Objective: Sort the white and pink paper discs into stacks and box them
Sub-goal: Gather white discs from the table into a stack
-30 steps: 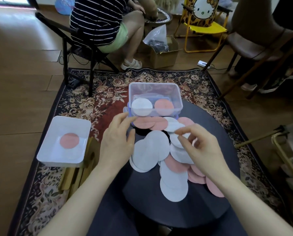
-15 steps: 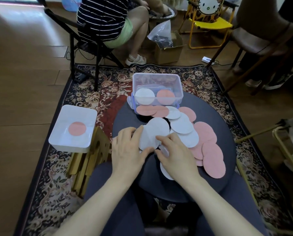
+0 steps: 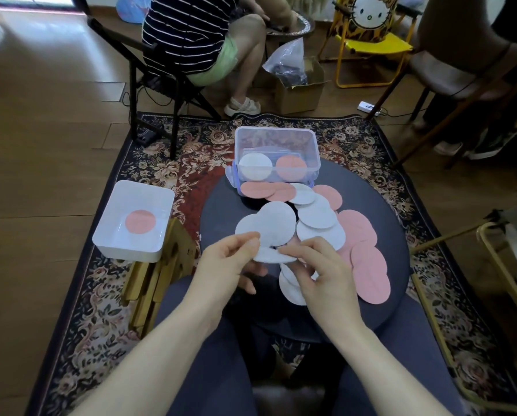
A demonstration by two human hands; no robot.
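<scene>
This looks like a living room in a home: a wooden plank floor [image 3: 41, 130] runs under a dark floral rug [image 3: 167, 163], and a small round dark table [image 3: 371, 205] stands on the rug. Beyond the rug's far edge a seated person [image 3: 197, 40] in a striped top occupies a black folding chair [image 3: 161, 85], beside an open cardboard box [image 3: 299, 91] holding a plastic bag. A yellow child's folding chair [image 3: 368, 34] with a cartoon cat face and, at the right edge, what seems to be a padded brown chair [image 3: 449, 73] add to the domestic feel.
</scene>
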